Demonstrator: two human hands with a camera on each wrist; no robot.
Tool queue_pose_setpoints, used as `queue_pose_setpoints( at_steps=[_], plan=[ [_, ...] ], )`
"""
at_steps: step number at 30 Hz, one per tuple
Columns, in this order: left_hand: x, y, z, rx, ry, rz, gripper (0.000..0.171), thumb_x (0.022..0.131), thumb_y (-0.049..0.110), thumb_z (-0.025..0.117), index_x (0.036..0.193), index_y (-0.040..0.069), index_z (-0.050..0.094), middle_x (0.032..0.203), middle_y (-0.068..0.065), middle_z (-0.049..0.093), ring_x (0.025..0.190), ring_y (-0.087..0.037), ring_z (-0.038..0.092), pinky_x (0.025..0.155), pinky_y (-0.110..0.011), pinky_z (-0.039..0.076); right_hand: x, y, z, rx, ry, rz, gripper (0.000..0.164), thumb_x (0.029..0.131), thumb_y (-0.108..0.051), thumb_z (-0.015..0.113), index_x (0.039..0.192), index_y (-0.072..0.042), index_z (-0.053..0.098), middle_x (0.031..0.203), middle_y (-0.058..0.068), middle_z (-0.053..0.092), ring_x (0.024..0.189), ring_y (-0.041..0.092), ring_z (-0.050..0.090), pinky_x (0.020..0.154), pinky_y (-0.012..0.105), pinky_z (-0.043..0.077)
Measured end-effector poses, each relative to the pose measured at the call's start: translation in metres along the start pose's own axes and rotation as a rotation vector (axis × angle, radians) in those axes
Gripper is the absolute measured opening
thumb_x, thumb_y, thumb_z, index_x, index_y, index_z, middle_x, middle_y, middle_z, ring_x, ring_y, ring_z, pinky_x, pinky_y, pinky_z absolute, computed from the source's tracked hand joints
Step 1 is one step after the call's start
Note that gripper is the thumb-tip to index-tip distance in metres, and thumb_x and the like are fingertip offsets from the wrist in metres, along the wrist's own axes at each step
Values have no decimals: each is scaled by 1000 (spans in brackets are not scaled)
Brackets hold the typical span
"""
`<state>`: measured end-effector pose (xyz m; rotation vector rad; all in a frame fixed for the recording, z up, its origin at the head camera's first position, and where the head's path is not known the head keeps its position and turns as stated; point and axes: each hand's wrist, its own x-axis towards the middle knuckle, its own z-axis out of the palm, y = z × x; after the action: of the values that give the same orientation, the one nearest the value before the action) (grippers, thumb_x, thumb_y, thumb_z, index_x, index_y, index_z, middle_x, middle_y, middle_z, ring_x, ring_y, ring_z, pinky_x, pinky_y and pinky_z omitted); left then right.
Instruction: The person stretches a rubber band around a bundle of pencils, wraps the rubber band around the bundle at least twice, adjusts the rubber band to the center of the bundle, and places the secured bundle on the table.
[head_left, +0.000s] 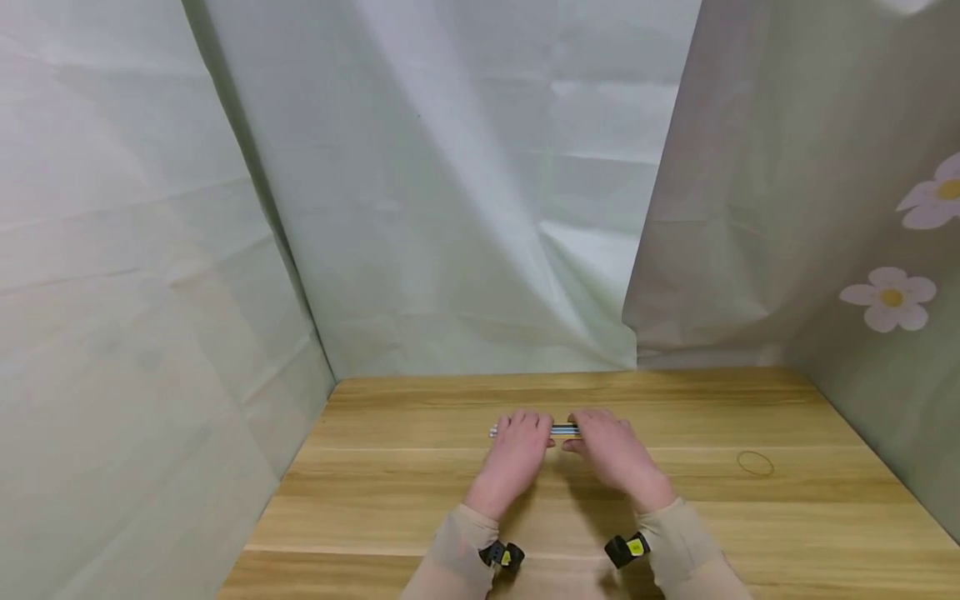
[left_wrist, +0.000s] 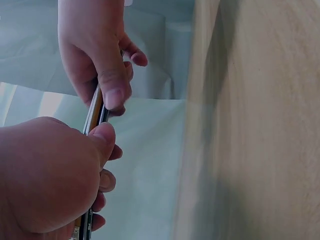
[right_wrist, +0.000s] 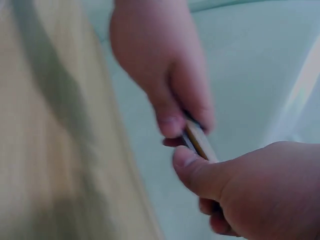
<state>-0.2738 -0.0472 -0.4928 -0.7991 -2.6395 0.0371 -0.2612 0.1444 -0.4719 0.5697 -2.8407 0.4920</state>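
Both the left grip [head_left: 517, 450] and right grip [head_left: 613, 450] pinch the stick bundle [head_left: 565, 431] — probably light, stiff, slippery — best held astride its middle.

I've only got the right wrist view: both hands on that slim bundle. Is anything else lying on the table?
Observer: Yes. The head view shows a thin loop, apparently a rubber band, to the right of the right hand.
Operator: Does anything poke out past the left hand?
Observer: Yes, a short end of the slim bundle shows beyond the left hand.
Operator: Any landmark on the right?
Observer: A pale flower with a yellow centre, on the right-hand sheet.
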Motion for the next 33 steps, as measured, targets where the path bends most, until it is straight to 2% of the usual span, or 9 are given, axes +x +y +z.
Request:
queue_pose_setpoints(
  at_steps=[3,6,9,12,15,18,24,33],
  plan=[
    [0,-3,-3,-25,9,-6,20,107,34,63,113,15,62,105,1,67,95,-17,57,77,-32,38,-2,8,-11,103,-34,32,30,97,-22,81,116,-4,66,99,5,69,93,27,67,80,50,55],
    [0,-6,-6,-63,-6,-29,18,107,33,63,111,16,61,105,1,67,97,-18,57,79,-34,39,-6,18,-24,198,-87,109,44,98,-21,80,131,1,62,101,7,68,92,24,66,83,48,54],
    [-1,-10,-8,-98,-25,-53,16,108,32,62,108,16,60,104,1,66,98,-19,56,80,-34,39,-12,26,-33,235,-150,179,65,100,-26,78,149,7,50,112,15,69,101,30,67,89,52,54],
    [-1,-13,-8,-115,-23,-59,15,109,31,61,106,16,59,102,1,65,96,-19,56,79,-34,38,-16,29,-37,246,-207,203,77,101,-29,76,157,10,39,126,25,67,118,41,65,100,58,51],
    [0,-14,-10,-120,-11,-57,15,109,30,61,105,16,58,101,1,64,94,-19,55,78,-35,38,-16,28,-38,235,-227,184,83,102,-33,75,159,12,34,144,32,59,136,48,55,110,62,44],
    [0,-14,-12,-119,-9,-58,16,110,30,60,104,16,57,100,1,63,93,-20,53,78,-35,38,-13,24,-36,221,-212,160,84,103,-34,74,159,13,33,155,34,49,144,50,46,116,63,37],
    [0,-13,-15,-104,-4,-49,16,109,31,61,108,16,59,100,1,63,92,-19,53,78,-35,38,-12,15,-32,188,-181,176,84,102,-31,75,158,15,32,158,36,43,146,51,42,118,63,35],
    [-2,-11,-18,-65,-13,-19,14,108,27,65,114,15,60,101,0,65,92,-17,56,75,-33,39,-12,6,-24,155,-200,183,91,102,-36,75,160,16,27,161,39,35,149,52,38,118,63,35]
  ],
)
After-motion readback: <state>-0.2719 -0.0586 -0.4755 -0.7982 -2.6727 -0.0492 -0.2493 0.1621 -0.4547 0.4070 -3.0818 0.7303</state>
